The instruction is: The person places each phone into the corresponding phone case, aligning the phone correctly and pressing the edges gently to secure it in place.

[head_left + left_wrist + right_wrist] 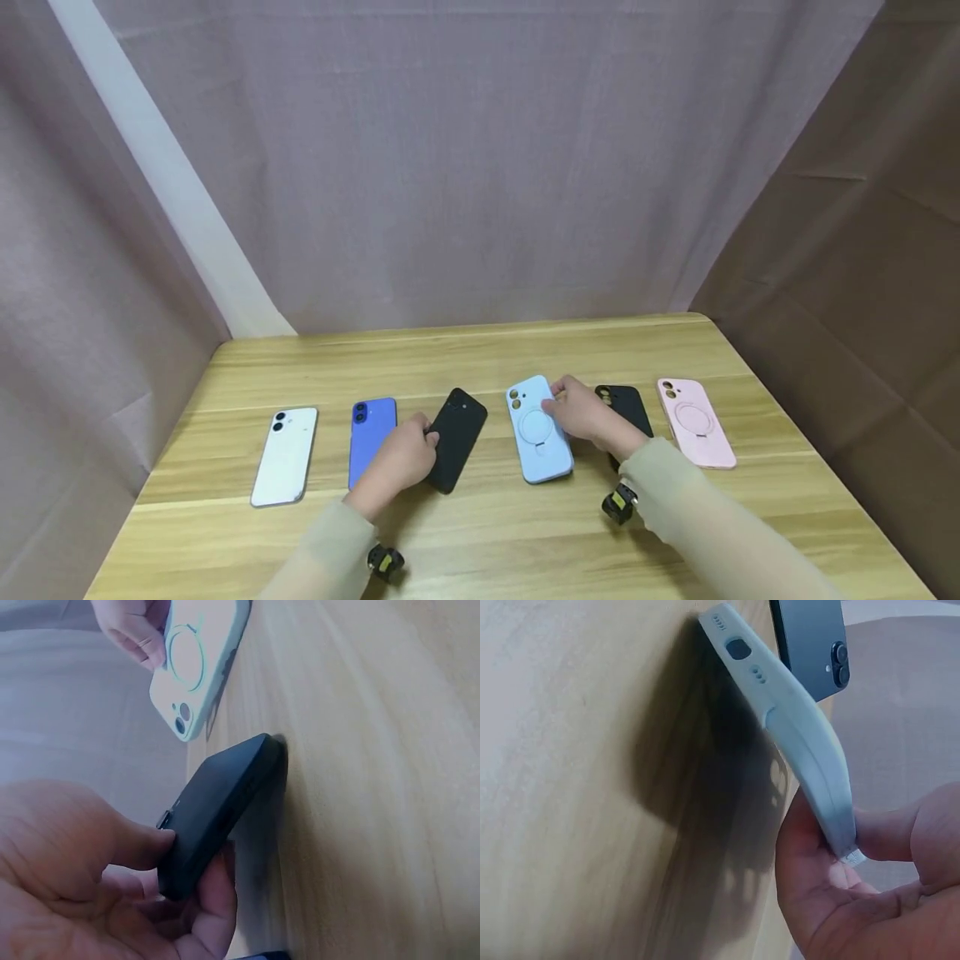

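A black phone [459, 442] lies between the thumb and curled fingers of my left hand [405, 454], its back with two lenses facing up. In the left wrist view the phone [217, 791] is tilted, the held end raised off the wood. My right hand [587, 414] pinches a light blue phone case [551, 467] by its right side, thumb on one face and fingers on the other. This case has a ring on its back and two round camera holes. Seen from the right wrist, its bottom edge [769, 682] shows a port opening and speaker holes, above a dark shadow.
On the wooden table [480, 542] a white phone [285, 458] lies at the left, beside a blue phone [372, 433] partly behind my left hand. A black case [630, 404] lies partly under my right forearm. Farther right is a pink case [705, 437]. Grey cloth [480, 167] hangs behind.
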Demonstrator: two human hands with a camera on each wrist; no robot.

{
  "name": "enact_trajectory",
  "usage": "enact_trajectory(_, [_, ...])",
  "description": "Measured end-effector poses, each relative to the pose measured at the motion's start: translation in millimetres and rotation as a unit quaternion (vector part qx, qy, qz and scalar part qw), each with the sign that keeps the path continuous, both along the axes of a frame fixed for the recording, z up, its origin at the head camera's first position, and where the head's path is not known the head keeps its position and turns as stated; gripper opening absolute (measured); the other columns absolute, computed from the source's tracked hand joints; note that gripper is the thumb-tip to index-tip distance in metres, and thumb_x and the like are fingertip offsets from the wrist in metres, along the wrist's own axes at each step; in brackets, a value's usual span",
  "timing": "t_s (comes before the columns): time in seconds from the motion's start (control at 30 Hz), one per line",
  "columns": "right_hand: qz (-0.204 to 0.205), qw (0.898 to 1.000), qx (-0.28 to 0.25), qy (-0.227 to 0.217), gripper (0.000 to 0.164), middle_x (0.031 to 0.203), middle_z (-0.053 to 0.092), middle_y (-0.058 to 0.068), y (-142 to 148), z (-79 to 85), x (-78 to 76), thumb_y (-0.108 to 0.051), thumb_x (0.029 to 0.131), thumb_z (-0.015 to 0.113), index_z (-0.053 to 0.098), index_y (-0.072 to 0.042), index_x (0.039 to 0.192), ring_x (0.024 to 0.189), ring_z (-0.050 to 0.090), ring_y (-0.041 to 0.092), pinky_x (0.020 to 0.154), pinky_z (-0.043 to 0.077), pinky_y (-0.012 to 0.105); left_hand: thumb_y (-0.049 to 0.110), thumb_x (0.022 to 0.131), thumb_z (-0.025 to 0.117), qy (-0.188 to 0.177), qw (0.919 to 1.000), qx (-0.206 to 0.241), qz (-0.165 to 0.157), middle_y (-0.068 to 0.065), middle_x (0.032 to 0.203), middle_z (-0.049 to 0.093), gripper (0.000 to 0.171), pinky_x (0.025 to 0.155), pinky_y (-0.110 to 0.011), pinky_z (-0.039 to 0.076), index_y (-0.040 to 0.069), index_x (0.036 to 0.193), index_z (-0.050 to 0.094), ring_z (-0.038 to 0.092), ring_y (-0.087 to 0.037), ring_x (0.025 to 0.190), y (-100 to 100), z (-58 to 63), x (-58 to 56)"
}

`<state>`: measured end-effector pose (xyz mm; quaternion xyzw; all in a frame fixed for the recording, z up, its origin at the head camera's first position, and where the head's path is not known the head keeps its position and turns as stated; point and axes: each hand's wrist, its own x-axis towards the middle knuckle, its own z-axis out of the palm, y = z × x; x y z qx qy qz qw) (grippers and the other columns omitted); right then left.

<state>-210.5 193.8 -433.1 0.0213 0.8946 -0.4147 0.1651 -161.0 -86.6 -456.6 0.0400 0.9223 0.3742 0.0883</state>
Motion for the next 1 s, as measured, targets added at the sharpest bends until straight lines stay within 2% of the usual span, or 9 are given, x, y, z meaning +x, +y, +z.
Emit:
enact_trajectory(0.17, [-0.007, 1.000, -0.008, 0.005, 0.035, 0.096, 0.057, 0.013, -1, 0.9, 2.9, -0.018, 0.100, 0.053, 0.043, 0.003, 0.125, 0.076, 0.055, 0.022, 0.061, 0.047, 0.030, 0.010, 0.100, 0.050, -0.019, 0.9974, 0.069, 0.009, -0.009, 0.077, 0.052, 0.013, 0.052, -0.030, 0.042, 0.000, 0.092, 0.052, 0.050, -0.021, 0.065, -7, -2.1, 2.2])
enact_trajectory(0.37, [-0.013, 1.000, -0.015, 0.013, 0.034, 0.092, 0.058, 0.012, -3, 4.5, 4.9, -0.019, 0.100, 0.053, 0.043, 0.001, 0.125, 0.069, 0.054, 0.022, 0.059, 0.047, 0.031, 0.010, 0.100, 0.050, -0.038, 0.9896, 0.136, 0.027, -0.009, 0.084, 0.051, 0.012, 0.058, -0.029, 0.041, 0.000, 0.093, 0.051, 0.049, -0.021, 0.072, -13, -5.5, 5.0])
enact_trajectory(0.5, [-0.012, 0.999, -0.045, 0.020, 0.034, 0.097, 0.062, 0.015, -6, 5.8, 5.7, -0.018, 0.100, 0.053, 0.042, 0.001, 0.126, 0.075, 0.059, 0.021, 0.065, 0.052, 0.035, 0.009, 0.098, 0.054, -0.032, 0.9860, 0.157, 0.045, -0.005, 0.079, 0.048, 0.012, 0.058, -0.029, 0.039, 0.000, 0.091, 0.054, 0.047, -0.019, 0.072, -15, -8.6, 5.6])
enact_trajectory(0.6, [-0.014, 0.996, -0.086, 0.018, 0.035, 0.100, 0.064, 0.016, -13, 4.7, 5.8, -0.017, 0.100, 0.053, 0.041, 0.001, 0.127, 0.077, 0.063, 0.021, 0.066, 0.054, 0.037, 0.010, 0.098, 0.055, -0.035, 0.9805, 0.185, 0.057, -0.004, 0.079, 0.051, 0.012, 0.062, -0.029, 0.040, -0.002, 0.099, 0.058, 0.050, -0.019, 0.075, -17, -10.5, 6.3])
enact_trajectory(0.63, [-0.016, 0.995, -0.101, 0.017, 0.035, 0.100, 0.064, 0.017, -16, 4.3, 6.0, -0.017, 0.100, 0.052, 0.041, 0.001, 0.128, 0.077, 0.064, 0.021, 0.066, 0.055, 0.036, 0.010, 0.098, 0.055, -0.039, 0.9771, 0.201, 0.059, -0.004, 0.082, 0.055, 0.016, 0.064, -0.029, 0.044, -0.004, 0.106, 0.059, 0.052, -0.018, 0.078, -17, -10.8, 6.6])
enact_trajectory(0.7, [-0.021, 0.990, -0.138, 0.009, 0.034, 0.100, 0.065, 0.017, -22, 4.0, 6.3, -0.016, 0.101, 0.052, 0.039, 0.001, 0.128, 0.078, 0.065, 0.022, 0.065, 0.055, 0.036, 0.010, 0.099, 0.053, -0.058, 0.9645, 0.251, 0.058, -0.008, 0.091, 0.061, 0.026, 0.070, -0.030, 0.051, -0.006, 0.120, 0.056, 0.059, -0.018, 0.085, -17, -11.6, 6.6])
enact_trajectory(0.8, [-0.025, 0.983, -0.179, -0.003, 0.034, 0.101, 0.065, 0.017, -31, 4.2, 7.4, -0.015, 0.101, 0.051, 0.039, 0.002, 0.128, 0.080, 0.064, 0.021, 0.066, 0.056, 0.035, 0.007, 0.100, 0.050, -0.092, 0.9356, 0.337, 0.052, -0.016, 0.106, 0.064, 0.038, 0.077, -0.036, 0.056, -0.010, 0.133, 0.045, 0.065, -0.023, 0.092, -14, -11.7, 6.9])
enact_trajectory(0.9, [-0.028, 0.978, -0.205, -0.018, 0.034, 0.099, 0.064, 0.016, -39, 5.0, 9.1, -0.015, 0.101, 0.051, 0.040, 0.001, 0.128, 0.079, 0.062, 0.020, 0.066, 0.056, 0.034, 0.006, 0.100, 0.049, -0.118, 0.9111, 0.392, 0.046, -0.020, 0.108, 0.064, 0.035, 0.078, -0.039, 0.057, -0.011, 0.131, 0.044, 0.067, -0.025, 0.090, -11, -11.3, 7.1])
enact_trajectory(1.0, [-0.031, 0.975, -0.217, -0.027, 0.033, 0.095, 0.063, 0.015, -46, 5.9, 10.7, -0.015, 0.100, 0.052, 0.041, 0.000, 0.129, 0.076, 0.061, 0.020, 0.063, 0.055, 0.032, 0.006, 0.100, 0.049, -0.131, 0.9008, 0.412, 0.042, -0.017, 0.104, 0.065, 0.033, 0.077, -0.038, 0.057, -0.010, 0.128, 0.045, 0.067, -0.022, 0.087, -9, -10.8, 7.1])
